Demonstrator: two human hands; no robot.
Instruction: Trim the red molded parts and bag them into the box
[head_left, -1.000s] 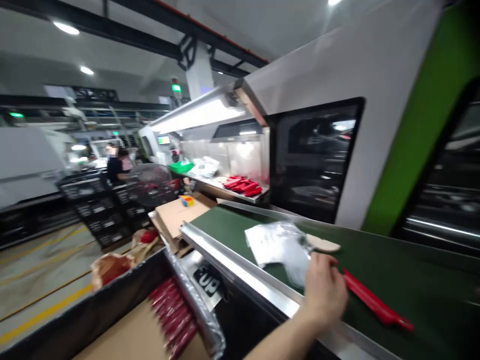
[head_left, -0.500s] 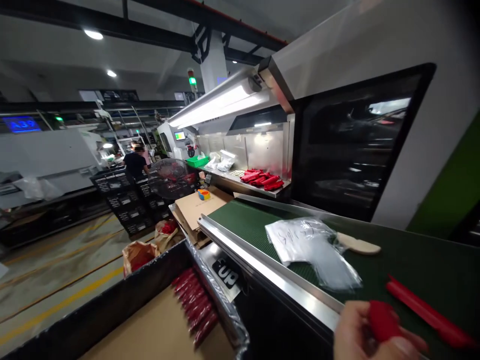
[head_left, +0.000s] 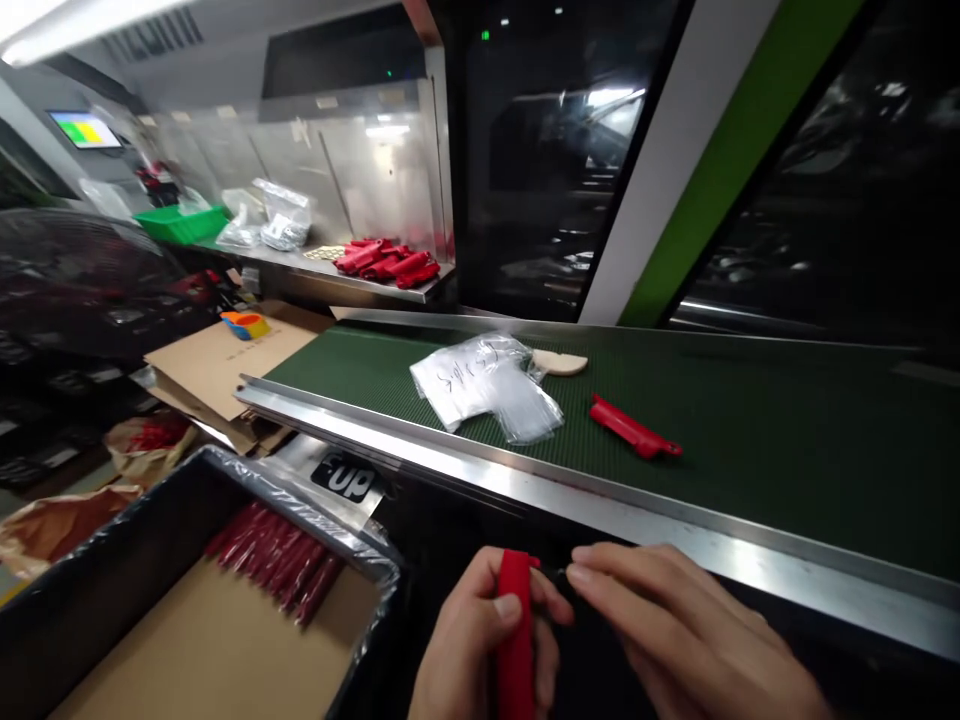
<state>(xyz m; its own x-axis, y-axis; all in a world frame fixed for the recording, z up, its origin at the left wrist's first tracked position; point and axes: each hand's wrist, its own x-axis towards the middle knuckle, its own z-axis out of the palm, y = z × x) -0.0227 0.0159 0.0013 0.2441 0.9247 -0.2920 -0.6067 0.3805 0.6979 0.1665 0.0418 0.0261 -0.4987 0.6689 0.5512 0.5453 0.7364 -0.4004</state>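
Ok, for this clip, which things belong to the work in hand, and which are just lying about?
In use:
left hand, holding red part
right hand, at its top end

Lying about:
red piece on belt
plastic bags
beige piece
red parts

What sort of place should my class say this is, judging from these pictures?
Probably a factory production line: a green conveyor belt with a steel edge, a lined box of red moulded parts, and more on a steel shelf.
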